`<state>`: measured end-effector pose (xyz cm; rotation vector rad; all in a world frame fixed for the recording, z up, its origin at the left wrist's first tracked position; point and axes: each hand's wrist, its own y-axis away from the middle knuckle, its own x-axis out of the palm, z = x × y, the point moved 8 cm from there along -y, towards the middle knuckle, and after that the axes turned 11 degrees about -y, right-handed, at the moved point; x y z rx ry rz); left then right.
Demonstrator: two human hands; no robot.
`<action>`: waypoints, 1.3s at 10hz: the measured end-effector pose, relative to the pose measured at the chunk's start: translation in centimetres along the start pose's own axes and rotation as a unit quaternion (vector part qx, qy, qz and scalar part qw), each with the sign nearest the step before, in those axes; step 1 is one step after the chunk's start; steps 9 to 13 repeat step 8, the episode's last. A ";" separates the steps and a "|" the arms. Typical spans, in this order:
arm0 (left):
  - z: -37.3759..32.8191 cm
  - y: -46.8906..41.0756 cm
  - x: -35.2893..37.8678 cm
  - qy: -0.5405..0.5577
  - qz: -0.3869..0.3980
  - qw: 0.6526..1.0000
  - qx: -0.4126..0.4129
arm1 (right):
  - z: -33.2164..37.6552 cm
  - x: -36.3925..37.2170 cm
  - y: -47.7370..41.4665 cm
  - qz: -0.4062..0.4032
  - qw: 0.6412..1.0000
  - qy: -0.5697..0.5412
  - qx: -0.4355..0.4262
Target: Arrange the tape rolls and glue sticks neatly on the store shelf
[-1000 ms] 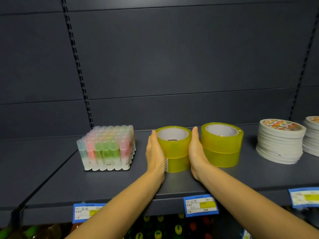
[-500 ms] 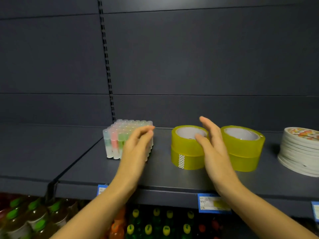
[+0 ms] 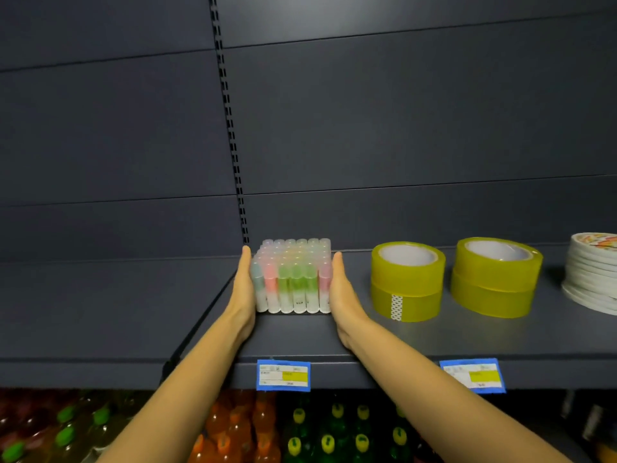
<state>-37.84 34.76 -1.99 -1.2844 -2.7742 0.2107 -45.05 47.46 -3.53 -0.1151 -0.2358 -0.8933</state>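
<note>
Dark grey shelf (image 3: 417, 339) against a dark panelled back wall (image 3: 400, 111), seen from in front. A slotted upright rail (image 3: 230, 128) runs down the wall and ends just behind the left rear corner of the glue sticks. On the shelf's front edge are two blue-bordered price labels (image 3: 283, 375) (image 3: 474, 375); the person's right forearm covers part of the second. Below the shelf stand rows of drink bottles (image 3: 300, 426) with green, orange and yellow caps.

The block of glue sticks (image 3: 292, 279) stands upright near the shelf's left end, its tubes packed in even rows. The left hand (image 3: 243, 292) lies flat against the block's left side and the right hand (image 3: 344, 295) flat against its right side. Both have straight fingers pointing towards the wall, so the block is pressed between two open palms.

Right of the right hand, and clear of it, stand two stacks of yellow tape rolls, the nearer stack (image 3: 407, 282) and the farther stack (image 3: 495, 279), each two rolls high and set apart. A pile of flat white tape rolls (image 3: 591, 272) follows.

The white pile is cut off by the right edge. The printing on the labels and tubes is too blurred to read. The thumbs cannot be made out.
</note>
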 end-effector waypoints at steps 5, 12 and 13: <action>1.8 1.8 -0.6 0.026 0.027 0.999 0.002 | -0.9 0.1 2.4 -0.073 0.997 0.034 -0.017; 0.3 3.8 -2.4 -0.021 -0.088 0.993 0.071 | 0.2 -1.5 5.2 -0.041 0.997 0.056 -0.042; 0.3 3.8 -2.4 -0.021 -0.088 0.993 0.071 | 0.2 -1.5 5.2 -0.041 0.997 0.056 -0.042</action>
